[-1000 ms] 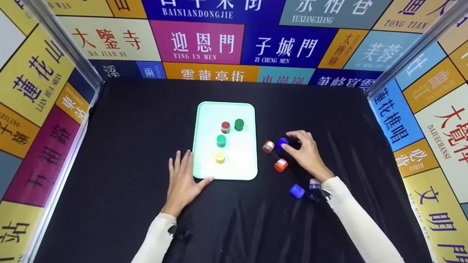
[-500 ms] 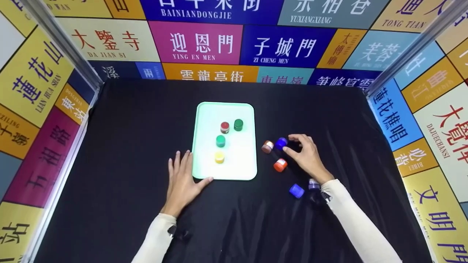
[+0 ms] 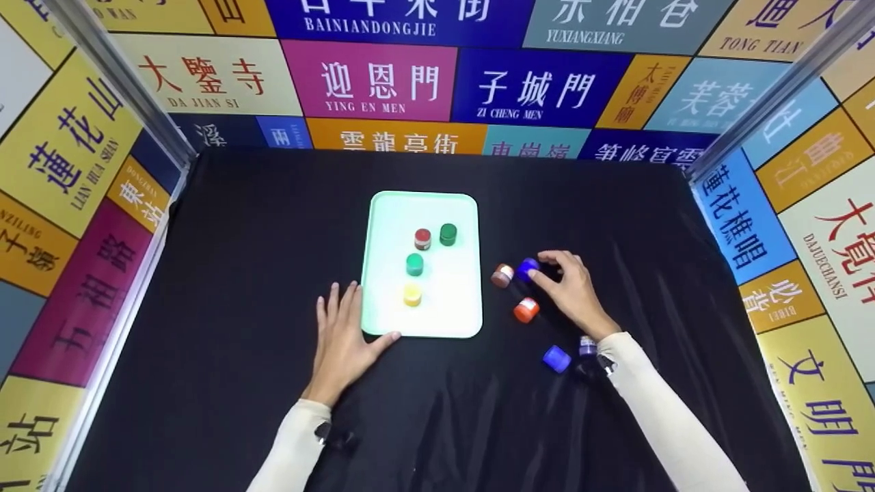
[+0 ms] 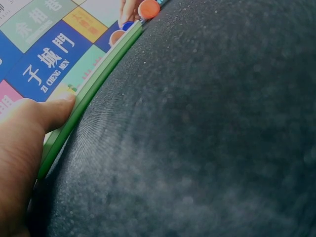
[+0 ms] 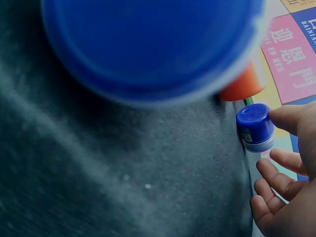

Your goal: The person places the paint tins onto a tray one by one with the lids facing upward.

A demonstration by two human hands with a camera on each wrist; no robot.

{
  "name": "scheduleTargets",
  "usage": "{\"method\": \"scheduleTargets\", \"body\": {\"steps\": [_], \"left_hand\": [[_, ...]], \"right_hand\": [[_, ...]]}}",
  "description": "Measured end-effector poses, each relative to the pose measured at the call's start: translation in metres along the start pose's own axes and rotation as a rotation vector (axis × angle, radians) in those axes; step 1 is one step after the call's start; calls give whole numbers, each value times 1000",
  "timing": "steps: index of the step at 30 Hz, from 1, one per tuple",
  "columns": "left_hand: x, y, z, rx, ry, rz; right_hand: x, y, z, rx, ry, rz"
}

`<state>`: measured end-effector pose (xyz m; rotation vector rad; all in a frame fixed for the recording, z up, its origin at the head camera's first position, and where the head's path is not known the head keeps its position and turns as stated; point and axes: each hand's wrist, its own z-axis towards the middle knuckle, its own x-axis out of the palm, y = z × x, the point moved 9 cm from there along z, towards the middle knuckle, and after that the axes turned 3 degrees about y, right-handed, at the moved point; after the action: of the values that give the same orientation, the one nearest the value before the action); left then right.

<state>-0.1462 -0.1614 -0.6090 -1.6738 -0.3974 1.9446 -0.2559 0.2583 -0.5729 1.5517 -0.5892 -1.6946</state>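
Note:
My left hand (image 3: pixel 342 345) lies spread at the near left corner of the pale green tray (image 3: pixel 454 311), fingers along its left side and thumb at its front edge. In the left wrist view the thumb (image 4: pixel 57 111) rests on the tray's rim (image 4: pixel 94 81). My right hand (image 3: pixel 573 290) is at a small blue jar (image 3: pixel 528 268) right of the tray. In the right wrist view the thumb touches this blue jar (image 5: pixel 255 126); the index fingertip is right beside its base, the other fingers loosely bent. A brown jar (image 3: pixel 502 275) and an orange jar (image 3: pixel 526 309) stand close by.
On the tray are a red jar (image 3: pixel 422 239), a dark green jar (image 3: pixel 448 234), a lighter green jar (image 3: pixel 414 264) and a yellow jar (image 3: pixel 411 295). Another blue jar (image 3: pixel 556 359) and a purple jar (image 3: pixel 587 346) are near the right wrist. Sign-covered walls (image 3: pixel 383 78) surround the black cloth (image 3: pixel 273 225).
My right thumb and fingers draw slightly off the blue jar, then come back to it. The jars, the tray and my left hand stay in place.

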Motion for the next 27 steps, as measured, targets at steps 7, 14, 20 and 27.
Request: {"method": "scheduleTargets", "body": {"steps": [7, 14, 20, 27], "left_hand": [[0, 0, 1, -8, 9, 5], [0, -1, 1, -9, 8, 4], [0, -1, 1, -8, 8, 10], [1, -1, 0, -10, 11, 6]], "right_hand": [[5, 1, 0, 6, 15, 10], [11, 5, 0, 5, 50, 14], [15, 6, -1, 10, 77, 19], [19, 8, -4, 7, 93, 17]]}}
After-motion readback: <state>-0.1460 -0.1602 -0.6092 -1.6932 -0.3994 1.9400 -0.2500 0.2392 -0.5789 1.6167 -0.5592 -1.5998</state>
